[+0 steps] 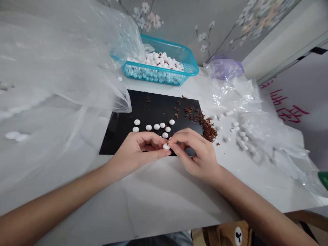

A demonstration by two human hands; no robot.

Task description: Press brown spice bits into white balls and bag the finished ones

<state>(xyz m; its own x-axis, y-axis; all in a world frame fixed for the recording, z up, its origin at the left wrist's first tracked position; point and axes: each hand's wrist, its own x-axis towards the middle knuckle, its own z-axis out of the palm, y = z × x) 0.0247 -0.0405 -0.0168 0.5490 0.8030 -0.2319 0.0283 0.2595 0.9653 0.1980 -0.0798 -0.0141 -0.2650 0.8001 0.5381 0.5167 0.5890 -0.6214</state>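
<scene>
Between the thumb and fingers of my left hand [137, 148] is a small white ball [166, 146], held over the front edge of a black mat [116, 131]. My right hand [197, 152] pinches a tiny brown piece [167, 142] against the top of that ball; the fingertips partly cover it. Just beyond my hands, several loose white balls [156, 126] lie on the mat. A heap of small brown star-shaped pieces [208, 128] spreads over the mat's right edge, with a few scattered pieces [188, 110] to its left.
At the back stands a blue plastic basket [191, 70] full of white balls with brown bits among them. Large clear plastic bags [64, 51] cover the left side. More clear bags [233, 92] and white balls [242, 134] lie at right, near a purple bag [224, 66].
</scene>
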